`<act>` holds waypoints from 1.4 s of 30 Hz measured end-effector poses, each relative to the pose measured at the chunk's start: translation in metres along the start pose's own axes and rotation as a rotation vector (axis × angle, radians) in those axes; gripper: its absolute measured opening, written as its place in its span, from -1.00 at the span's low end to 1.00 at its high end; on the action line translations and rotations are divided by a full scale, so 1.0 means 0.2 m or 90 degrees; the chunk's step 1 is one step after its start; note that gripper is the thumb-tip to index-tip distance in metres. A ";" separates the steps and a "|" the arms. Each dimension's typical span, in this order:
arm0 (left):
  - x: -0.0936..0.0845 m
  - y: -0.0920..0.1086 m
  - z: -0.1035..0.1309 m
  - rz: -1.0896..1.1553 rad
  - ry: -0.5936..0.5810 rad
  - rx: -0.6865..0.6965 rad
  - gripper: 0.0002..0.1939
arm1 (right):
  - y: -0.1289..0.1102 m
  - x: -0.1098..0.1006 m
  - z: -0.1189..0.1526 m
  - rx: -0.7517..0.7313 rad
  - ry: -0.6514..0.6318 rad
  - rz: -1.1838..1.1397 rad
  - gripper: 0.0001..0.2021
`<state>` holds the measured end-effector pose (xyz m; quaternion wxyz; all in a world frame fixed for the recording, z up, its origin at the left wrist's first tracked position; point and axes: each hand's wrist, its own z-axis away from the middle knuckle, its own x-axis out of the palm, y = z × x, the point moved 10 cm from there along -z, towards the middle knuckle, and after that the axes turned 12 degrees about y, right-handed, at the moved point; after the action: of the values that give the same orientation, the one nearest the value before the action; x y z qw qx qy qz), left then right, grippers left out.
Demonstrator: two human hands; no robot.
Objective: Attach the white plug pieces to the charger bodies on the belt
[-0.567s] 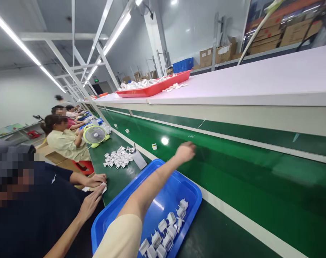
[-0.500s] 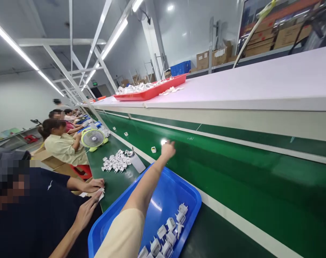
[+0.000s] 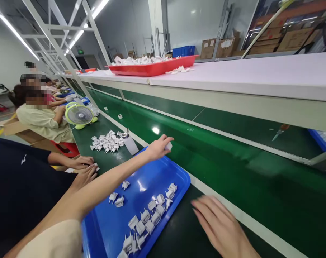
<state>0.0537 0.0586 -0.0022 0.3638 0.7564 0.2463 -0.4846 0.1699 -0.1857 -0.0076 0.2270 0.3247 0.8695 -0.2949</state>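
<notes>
My left hand [image 3: 159, 147] reaches over the far edge of the blue tray [image 3: 183, 172] with its fingers closed on a small white charger housing [image 3: 168, 146]. Beneath that arm, several white two-pin plug chargers [image 3: 145, 216] lie in the tray, most of them in rows along its right side. Low on the right, my right hand [image 3: 223, 227] hangs over the dark green table beside the tray. Its fingers are stretched out, slightly blurred, with nothing visible in them.
A green conveyor belt [image 3: 206, 157] runs past the tray, carrying white housings [image 3: 120, 116] farther off. A pile of chargers [image 3: 107, 141], a white bottle [image 3: 130, 144] and a fan [image 3: 80, 115] stand left. A co-worker's hands [image 3: 83, 168] are close by. Above, a shelf holds a red tray [image 3: 154, 68].
My left hand has drawn back from the belt toward the tray and now holds a charger housing. My right hand has come into view. The camera has turned, showing more of the tray.
</notes>
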 end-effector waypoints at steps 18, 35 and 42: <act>0.68 0.63 1.30 0.287 -0.067 -0.218 -0.55 | 0.34 0.28 0.01 0.162 -0.227 0.063 -0.88; 0.66 0.62 1.28 0.394 0.040 -0.085 -0.53 | 0.26 0.37 0.03 0.274 -0.222 -0.160 -0.71; 0.62 0.65 1.26 0.339 0.096 -0.061 -0.77 | 0.06 0.06 0.64 0.654 -0.011 -0.309 -0.79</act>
<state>0.0593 -0.2179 -0.1423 0.4944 0.8105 0.0876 -0.3018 0.1956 -0.2563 -0.1117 -0.0274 0.1822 0.6620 -0.7265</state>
